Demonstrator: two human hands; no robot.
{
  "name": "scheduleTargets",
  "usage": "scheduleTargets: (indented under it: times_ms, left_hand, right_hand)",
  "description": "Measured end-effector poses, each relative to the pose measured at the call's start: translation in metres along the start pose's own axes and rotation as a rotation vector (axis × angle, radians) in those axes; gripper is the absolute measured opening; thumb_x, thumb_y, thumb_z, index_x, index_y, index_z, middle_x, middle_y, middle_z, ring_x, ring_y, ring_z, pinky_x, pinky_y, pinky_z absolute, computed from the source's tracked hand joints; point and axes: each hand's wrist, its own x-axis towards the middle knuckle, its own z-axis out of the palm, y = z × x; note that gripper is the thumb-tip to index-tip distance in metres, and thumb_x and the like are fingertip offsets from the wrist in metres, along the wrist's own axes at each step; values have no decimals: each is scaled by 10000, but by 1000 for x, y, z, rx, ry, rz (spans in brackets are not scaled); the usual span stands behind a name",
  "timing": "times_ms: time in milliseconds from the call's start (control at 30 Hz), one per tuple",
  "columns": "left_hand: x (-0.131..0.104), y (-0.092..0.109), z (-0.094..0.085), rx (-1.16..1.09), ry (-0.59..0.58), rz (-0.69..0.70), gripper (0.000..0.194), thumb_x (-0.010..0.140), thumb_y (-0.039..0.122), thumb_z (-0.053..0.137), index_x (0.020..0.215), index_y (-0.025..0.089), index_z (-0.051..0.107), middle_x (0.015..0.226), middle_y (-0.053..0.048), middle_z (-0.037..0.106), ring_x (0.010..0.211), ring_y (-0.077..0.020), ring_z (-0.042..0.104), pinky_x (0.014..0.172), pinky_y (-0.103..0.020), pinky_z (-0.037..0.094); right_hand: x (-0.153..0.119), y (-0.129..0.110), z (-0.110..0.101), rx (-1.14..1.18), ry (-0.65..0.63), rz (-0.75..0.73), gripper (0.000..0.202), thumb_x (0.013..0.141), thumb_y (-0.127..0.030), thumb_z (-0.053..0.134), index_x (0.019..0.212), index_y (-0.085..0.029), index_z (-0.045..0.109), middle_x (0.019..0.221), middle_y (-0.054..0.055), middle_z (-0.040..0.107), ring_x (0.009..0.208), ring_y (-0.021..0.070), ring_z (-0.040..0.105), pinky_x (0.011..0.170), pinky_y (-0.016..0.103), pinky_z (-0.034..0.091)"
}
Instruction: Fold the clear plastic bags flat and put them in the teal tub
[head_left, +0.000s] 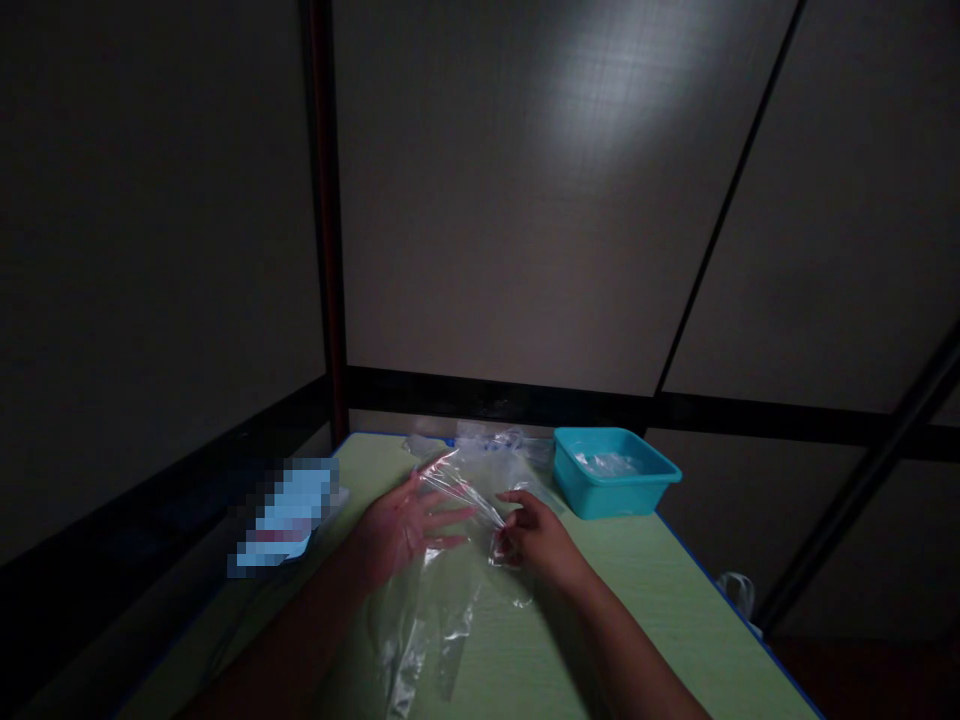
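Note:
A clear plastic bag (409,645) stretches between my hands and hangs down toward the near side of the table. My left hand (397,525) has its fingers spread, with the thin film lying over them; whether the hand is inside the bag or only behind it, I cannot tell. With its thumb and fingertips pinched together, my right hand (536,535) holds a gathered part of the plastic and pulls it taut. Beyond both hands, more crumpled clear plastic (491,440) lies at the far edge of the table.
The light green table (622,590) has a blue edge. On its far right stands a turquoise plastic basin (626,495) with clear plastic (607,464) inside. A pixelated bright object (292,510) is at the left edge. Panelled walls (495,250) close off the back and left.

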Motion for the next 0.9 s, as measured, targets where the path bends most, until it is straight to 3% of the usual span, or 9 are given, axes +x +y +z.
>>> scheduleTargets:
  times_ms: [133, 233, 333, 400, 500, 567, 700, 833, 900]
  left_hand:
    - [-5, 1, 6, 62, -25, -116, 547, 897, 448, 383, 1393, 318, 192, 1312, -134, 472, 1026, -348, 581, 747, -450, 477]
    - [-9, -3, 11, 110, -60, -253, 585, 864, 517, 405, 1383, 309, 232, 1274, -126, 504, 982, -345, 605, 709, -415, 484]
    - [-10, -11, 14, 135, -96, -347, 613, 844, 538, 419, 1376, 276, 262, 1221, -133, 543, 938, -347, 622, 704, -426, 480]
    - [-11, -16, 15, 146, -120, -386, 614, 838, 539, 425, 1365, 254, 291, 1207, -140, 551, 906, -344, 632, 691, -429, 481]
    - [-12, -22, 15, 205, -113, -375, 554, 842, 489, 454, 1323, 227, 373, 1169, -146, 576, 791, -298, 660, 687, -432, 484]
    - [-12, -24, 16, 286, -100, -311, 512, 821, 385, 532, 1287, 203, 427, 1111, -145, 608, 759, -268, 656, 685, -423, 490]
    - [-11, -23, 13, 443, -74, -195, 549, 724, 215, 630, 1250, 195, 474, 979, -109, 656, 856, -278, 620, 609, -325, 490]
    - [-6, -21, 2, 609, 48, -182, 541, 675, 211, 653, 1195, 178, 506, 871, -88, 678, 495, -140, 576, 494, -263, 440]
    - [-4, -21, -5, 706, 138, -176, 514, 640, 217, 681, 1131, 174, 535, 806, -61, 675, 414, -109, 533, 432, -226, 385]
  right_hand:
    - [1, -7, -6, 1, 123, 11, 406, 616, -254, 528, 1015, -200, 478, 740, -10, 551, 594, 149, 559, 466, 243, 418]
    - [-3, -14, -9, -66, 187, -119, 375, 733, -382, 504, 1058, -196, 499, 853, 35, 581, 759, 182, 575, 576, 273, 453]
    - [-10, -18, -7, -206, 145, -315, 414, 751, -424, 556, 1095, -195, 526, 969, 58, 591, 929, 207, 552, 759, 308, 443]
    - [-14, -17, -3, -278, 49, -407, 392, 744, -380, 596, 1086, -194, 547, 1006, 53, 593, 974, 203, 534, 834, 307, 407]
    - [-15, -12, 2, -303, -100, -383, 225, 761, -357, 581, 870, -162, 596, 819, 24, 613, 794, 164, 558, 712, 260, 421]
    - [-11, -7, 2, -300, -118, -320, 224, 761, -374, 564, 704, -157, 554, 644, -10, 557, 623, 126, 515, 568, 222, 387]
    - [0, 2, -4, -440, -1, -286, 242, 763, -377, 526, 643, -168, 505, 563, -29, 498, 523, 98, 450, 486, 199, 327]
    - [4, 2, -13, -643, 107, -208, 216, 784, -345, 496, 664, -171, 538, 542, -14, 527, 498, 112, 477, 475, 207, 329]
    - [3, 1, -17, -734, 128, -161, 164, 763, -285, 519, 655, -170, 562, 541, 0, 553, 502, 124, 500, 479, 216, 325]
